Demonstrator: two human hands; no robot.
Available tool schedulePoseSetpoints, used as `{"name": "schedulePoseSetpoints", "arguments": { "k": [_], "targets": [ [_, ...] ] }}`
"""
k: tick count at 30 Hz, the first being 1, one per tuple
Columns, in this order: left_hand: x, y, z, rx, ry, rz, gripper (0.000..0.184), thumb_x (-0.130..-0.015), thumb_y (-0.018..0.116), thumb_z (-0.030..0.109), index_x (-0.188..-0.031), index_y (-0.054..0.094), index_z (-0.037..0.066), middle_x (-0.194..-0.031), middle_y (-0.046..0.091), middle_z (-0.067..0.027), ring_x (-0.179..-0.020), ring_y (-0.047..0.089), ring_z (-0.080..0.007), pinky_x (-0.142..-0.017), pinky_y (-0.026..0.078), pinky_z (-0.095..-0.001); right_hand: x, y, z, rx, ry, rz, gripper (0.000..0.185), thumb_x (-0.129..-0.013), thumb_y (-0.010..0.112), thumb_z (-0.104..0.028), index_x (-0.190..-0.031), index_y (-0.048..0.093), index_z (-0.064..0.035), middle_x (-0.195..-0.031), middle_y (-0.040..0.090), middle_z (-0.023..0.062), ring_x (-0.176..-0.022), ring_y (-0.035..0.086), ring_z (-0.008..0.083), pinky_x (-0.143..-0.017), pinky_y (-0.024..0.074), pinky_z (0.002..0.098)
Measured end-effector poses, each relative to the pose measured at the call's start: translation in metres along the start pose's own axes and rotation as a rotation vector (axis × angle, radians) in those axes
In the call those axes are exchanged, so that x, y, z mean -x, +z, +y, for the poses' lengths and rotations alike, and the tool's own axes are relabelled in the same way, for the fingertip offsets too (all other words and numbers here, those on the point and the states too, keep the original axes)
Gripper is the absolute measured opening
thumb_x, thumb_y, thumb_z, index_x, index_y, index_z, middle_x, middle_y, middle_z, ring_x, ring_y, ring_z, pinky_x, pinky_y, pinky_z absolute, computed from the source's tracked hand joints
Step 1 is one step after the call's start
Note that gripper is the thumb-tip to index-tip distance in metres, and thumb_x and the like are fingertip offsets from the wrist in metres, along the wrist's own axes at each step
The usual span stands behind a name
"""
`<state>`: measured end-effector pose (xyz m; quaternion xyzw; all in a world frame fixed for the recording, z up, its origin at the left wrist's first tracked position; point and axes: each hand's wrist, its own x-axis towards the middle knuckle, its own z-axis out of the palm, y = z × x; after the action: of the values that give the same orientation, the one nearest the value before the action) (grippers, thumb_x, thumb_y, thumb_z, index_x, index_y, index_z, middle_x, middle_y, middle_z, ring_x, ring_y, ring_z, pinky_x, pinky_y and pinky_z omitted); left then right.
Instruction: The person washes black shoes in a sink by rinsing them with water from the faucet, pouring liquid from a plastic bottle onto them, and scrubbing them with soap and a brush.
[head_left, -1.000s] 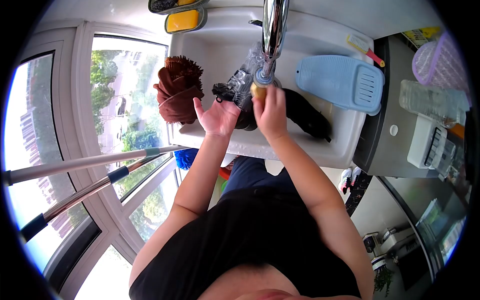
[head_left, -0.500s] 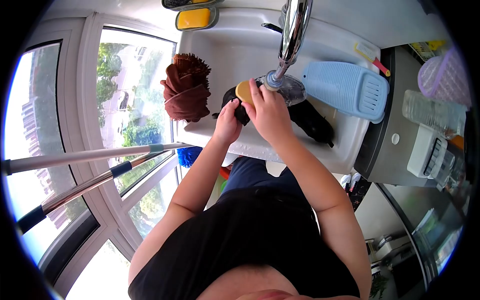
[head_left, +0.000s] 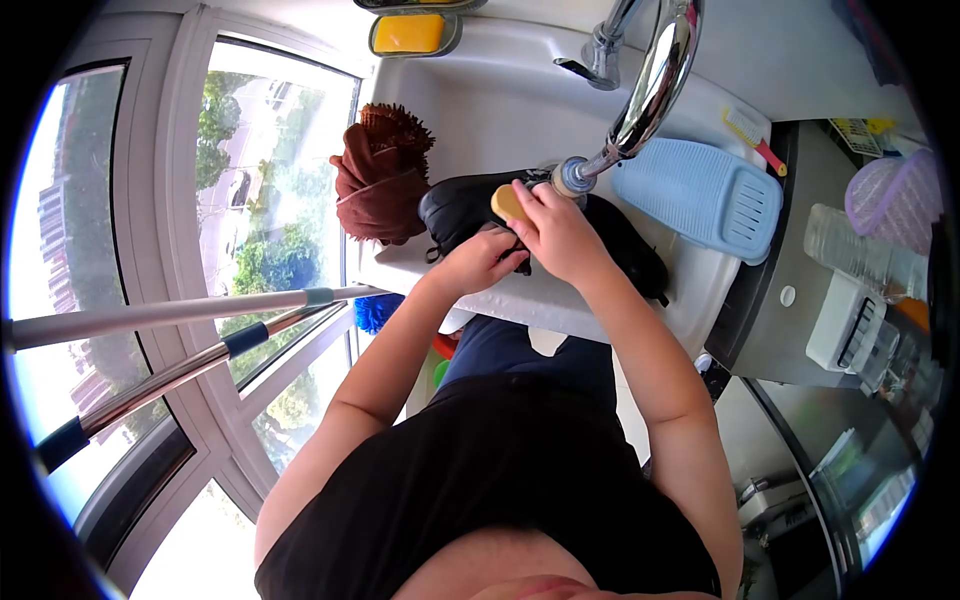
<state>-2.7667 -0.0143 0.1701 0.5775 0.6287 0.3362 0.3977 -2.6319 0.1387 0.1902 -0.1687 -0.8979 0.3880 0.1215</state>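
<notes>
A black shoe [head_left: 452, 208] lies across the sink under the tap, its toe toward the brown cloth. My left hand [head_left: 480, 262] is closed on the shoe's near side, with dark laces or straps by the fingers. In my right hand [head_left: 560, 235] is a tan, round-ended brush [head_left: 508, 203], pressed against the top of the shoe. Its bristles are hidden. A second black shoe [head_left: 630, 250] rests to the right, partly behind my right wrist. Just above my right hand is the tap's spout [head_left: 574, 176].
Brown cloth [head_left: 385, 185] hangs over the left rim of the white sink [head_left: 500, 75]. A blue washboard [head_left: 690, 195] leans at the right, near a small brush with a red handle [head_left: 765, 155]. Yellow soap [head_left: 410, 34] sits at the back left. Poles [head_left: 190, 318] cross the left side.
The shoe has turned and its toe now extends left, showing more of it. My left hand has moved lower and right; the right hand and brush have shifted slightly right and down.
</notes>
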Motion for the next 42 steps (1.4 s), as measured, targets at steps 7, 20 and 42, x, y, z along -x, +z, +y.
{"name": "schedulePoseSetpoints", "arguments": {
  "k": [7,20,42],
  "targets": [
    [0.009,-0.017,0.004,-0.192,0.005,0.057,0.022,-0.093,0.07,0.02,-0.084,0.059,0.003,-0.088,0.059,-0.0165,-0.091,0.055,-0.037,-0.082,0.047,-0.0442,-0.03,0.015,0.017,0.058,-0.014,0.014,0.048,-0.095,0.067,-0.026,-0.136,0.059,-0.002,-0.104,0.057,0.0149,-0.091,0.06,0.0337,-0.081,0.0492,0.042],
    [0.024,-0.008,-0.03,-0.194,-0.08,0.083,0.021,-0.095,0.066,0.019,-0.087,0.059,0.001,-0.089,0.057,-0.0164,-0.094,0.052,-0.0368,-0.083,0.046,-0.0426,-0.019,0.087,0.059,-0.059,0.188,0.07,0.048,-0.099,0.062,-0.026,-0.139,0.054,0.0004,-0.108,0.058,0.0181,-0.098,0.061,0.0368,-0.086,0.0506,0.0433],
    [-0.013,-0.006,-0.051,1.095,-1.047,0.795,0.046,-0.102,0.048,0.05,-0.1,0.058,0.005,-0.093,0.055,-0.0067,-0.081,0.05,-0.0185,-0.084,0.045,-0.0349,-0.018,0.107,0.041,-0.1,0.171,0.159,0.053,-0.096,0.066,-0.024,-0.141,0.052,0.0015,-0.107,0.057,0.0191,-0.097,0.06,0.0372,-0.085,0.0498,0.0438]
  ]
}}
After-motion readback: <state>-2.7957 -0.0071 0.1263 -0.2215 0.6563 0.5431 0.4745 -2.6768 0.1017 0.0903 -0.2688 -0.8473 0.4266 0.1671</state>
